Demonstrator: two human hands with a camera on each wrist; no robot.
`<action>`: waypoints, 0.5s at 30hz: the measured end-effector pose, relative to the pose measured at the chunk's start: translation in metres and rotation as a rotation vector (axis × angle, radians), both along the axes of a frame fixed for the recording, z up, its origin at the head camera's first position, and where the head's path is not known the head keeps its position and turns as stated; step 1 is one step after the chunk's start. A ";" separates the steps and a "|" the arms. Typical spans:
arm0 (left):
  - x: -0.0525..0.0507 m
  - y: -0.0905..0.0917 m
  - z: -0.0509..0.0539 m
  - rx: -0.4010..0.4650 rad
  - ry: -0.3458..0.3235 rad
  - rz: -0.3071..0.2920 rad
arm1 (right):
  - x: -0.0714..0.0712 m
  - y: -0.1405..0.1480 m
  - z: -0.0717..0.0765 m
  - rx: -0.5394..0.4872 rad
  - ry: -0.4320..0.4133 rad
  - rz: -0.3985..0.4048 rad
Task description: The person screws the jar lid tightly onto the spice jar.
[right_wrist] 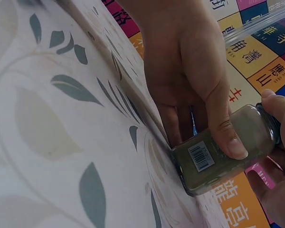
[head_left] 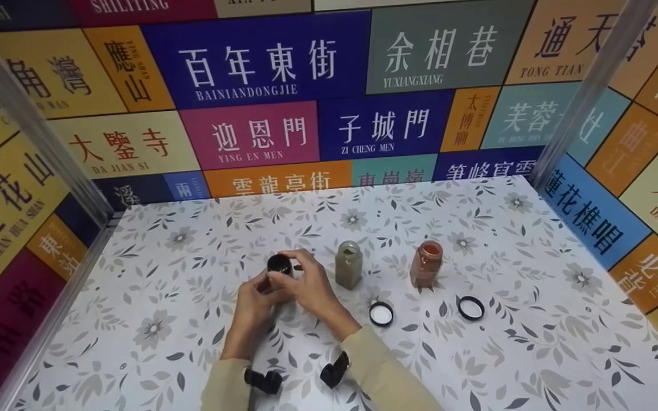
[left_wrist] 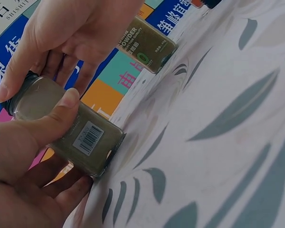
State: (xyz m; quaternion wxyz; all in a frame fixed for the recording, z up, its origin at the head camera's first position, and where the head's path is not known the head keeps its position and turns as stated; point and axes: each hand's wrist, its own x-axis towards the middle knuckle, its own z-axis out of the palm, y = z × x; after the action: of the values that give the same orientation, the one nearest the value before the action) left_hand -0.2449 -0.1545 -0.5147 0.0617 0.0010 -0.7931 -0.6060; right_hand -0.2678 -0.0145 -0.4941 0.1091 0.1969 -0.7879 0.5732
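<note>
A square-sided glass spice jar of brownish-green powder [left_wrist: 102, 130], with a barcode label, is tilted just above or against the table. My left hand [head_left: 253, 305] grips its body, the thumb lying across the glass beside the label. On the black lid [head_left: 279, 263] are the fingers of my right hand [head_left: 313, 288], its thumb and fingers at the lid's edges. The lid is on the jar's neck. To the right stands an uncapped jar of greenish powder [head_left: 349, 269]. Beyond it is an uncapped jar of reddish powder [head_left: 425, 267].
A black lid with a white lining [head_left: 382, 314] lies in front of the greenish jar. Nearer the right side is another black-rimmed lid [head_left: 460, 306]. The floral-covered table [head_left: 152, 257] is bordered by panels with coloured lettering [head_left: 249, 134] at the back and sides.
</note>
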 end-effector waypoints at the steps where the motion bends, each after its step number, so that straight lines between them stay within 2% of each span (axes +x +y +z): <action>1: 0.000 0.000 0.001 -0.016 0.001 0.005 | 0.000 -0.001 -0.001 0.003 0.015 -0.010; 7: 0.000 0.001 0.001 -0.077 0.017 0.025 | 0.003 -0.006 -0.003 -0.009 0.053 -0.063; 15: 0.004 0.005 0.002 -0.020 0.031 0.056 | 0.007 -0.011 -0.003 -0.020 0.073 -0.123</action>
State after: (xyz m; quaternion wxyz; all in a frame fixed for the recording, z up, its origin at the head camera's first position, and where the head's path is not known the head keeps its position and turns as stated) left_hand -0.2413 -0.1499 -0.5126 0.0910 0.0134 -0.7978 -0.5959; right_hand -0.2604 -0.0258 -0.4968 0.1747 0.1679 -0.7881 0.5659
